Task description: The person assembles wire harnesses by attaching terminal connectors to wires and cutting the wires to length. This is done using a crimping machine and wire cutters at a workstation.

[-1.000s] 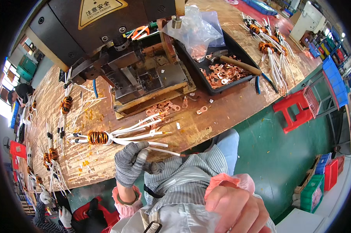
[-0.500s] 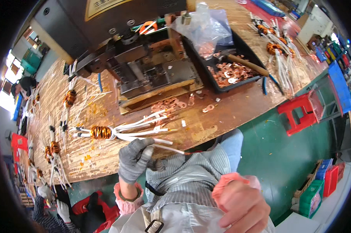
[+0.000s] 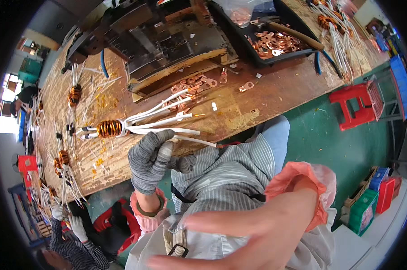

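My left hand (image 3: 150, 157), in a grey knit glove, is closed with its fingers pinching a white wire lead (image 3: 192, 139) at the table's front edge. That lead belongs to a copper-wound coil (image 3: 110, 128) lying on the worn wooden table. Several more white leads (image 3: 160, 107) fan out rightward from the coil, a few with bare ends. My right hand (image 3: 262, 231) is bare, below a pink cuff, and hovers before my apron. Its fingers are blurred but apart, with nothing seen in them. Loose copper ring lugs (image 3: 191, 86) lie just beyond the leads.
A dark metal press (image 3: 165, 49) stands behind the lugs. Right of it, a black tray (image 3: 270, 59) holds copper lugs and a wooden-handled hammer (image 3: 298, 36). More coils (image 3: 74, 95) lie to the left. A red stool (image 3: 353, 104) stands at right; a co-worker's gloved hands (image 3: 78, 228) show lower left.
My right hand has swung left across my apron and its fingers have spread. My left hand still pinches the lead. The whole view has shifted, with the table higher in the picture.
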A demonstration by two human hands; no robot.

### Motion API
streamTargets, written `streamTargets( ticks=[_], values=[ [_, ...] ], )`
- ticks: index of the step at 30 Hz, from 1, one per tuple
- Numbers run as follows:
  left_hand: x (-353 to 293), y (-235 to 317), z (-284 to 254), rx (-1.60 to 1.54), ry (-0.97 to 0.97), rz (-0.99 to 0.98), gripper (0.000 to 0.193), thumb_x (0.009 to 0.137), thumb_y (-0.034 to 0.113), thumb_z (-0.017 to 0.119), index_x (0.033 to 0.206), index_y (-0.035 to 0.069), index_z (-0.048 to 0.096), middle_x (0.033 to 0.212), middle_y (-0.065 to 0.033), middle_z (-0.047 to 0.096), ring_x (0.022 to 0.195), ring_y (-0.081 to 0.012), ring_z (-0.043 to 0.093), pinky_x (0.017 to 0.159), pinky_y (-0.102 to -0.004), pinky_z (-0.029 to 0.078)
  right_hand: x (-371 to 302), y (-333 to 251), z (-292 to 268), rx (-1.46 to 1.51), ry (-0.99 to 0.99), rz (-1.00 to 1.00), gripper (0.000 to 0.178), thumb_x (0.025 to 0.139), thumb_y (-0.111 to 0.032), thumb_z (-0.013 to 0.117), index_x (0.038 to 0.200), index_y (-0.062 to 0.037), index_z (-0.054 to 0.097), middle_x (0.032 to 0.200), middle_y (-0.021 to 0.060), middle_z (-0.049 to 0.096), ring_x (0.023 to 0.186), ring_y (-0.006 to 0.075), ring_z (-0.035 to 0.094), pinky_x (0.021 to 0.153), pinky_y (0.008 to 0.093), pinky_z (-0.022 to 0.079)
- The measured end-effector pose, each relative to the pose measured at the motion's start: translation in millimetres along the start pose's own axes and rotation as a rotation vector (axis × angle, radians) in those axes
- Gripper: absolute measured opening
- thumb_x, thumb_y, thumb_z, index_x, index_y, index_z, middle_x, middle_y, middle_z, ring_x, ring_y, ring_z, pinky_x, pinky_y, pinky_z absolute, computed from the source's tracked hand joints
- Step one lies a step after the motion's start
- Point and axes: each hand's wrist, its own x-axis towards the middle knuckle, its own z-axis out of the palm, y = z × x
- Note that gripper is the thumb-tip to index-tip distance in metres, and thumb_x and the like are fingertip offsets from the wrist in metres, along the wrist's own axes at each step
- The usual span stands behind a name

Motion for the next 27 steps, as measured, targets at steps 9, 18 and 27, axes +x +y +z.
streamTargets(
  ticks=[9,18,27],
  values=[
    [10,11,16,-0.391,0.356,-0.016,0.026,0.088,0.02,0.052,0.099,-0.002,0.059,0.063,-0.0021,0.053,0.047,-0.0057,0.043,0.043,-0.0173,0.033,-122,42,36,-0.041,0.418,0.922,0.036,0.065,0.003,0.067,0.099,-0.0009,0.06,0.088,0.01,0.062,0.077,0.0239,0.058,0.072,0.0339,0.046],
    [36,21,54,-0.219,0.301,0.154,0.041,0.086,0.026,0.054,0.116,-0.002,0.049,0.1,-0.0124,0.056,0.068,-0.0132,0.056,0.061,-0.025,0.047,-139,46,52,0.309,0.838,1.062,0.023,0.073,0.004,0.063,0.096,0.0007,0.058,0.089,0.0063,0.062,0.08,0.0136,0.058,0.072,0.0264,0.047],
    [11,52,106,0.109,-0.271,0.595,0.039,0.068,0.03,0.07,0.096,0.007,0.056,0.078,-0.0096,0.059,0.067,-0.0292,0.057,0.06,-0.0375,0.047,-137,14,40,-0.527,0.778,0.813,0.03,0.06,0.0,0.068,0.088,0.0004,0.057,0.075,0.0156,0.059,0.064,0.0258,0.059,0.059,0.0287,0.046]
  ],
)
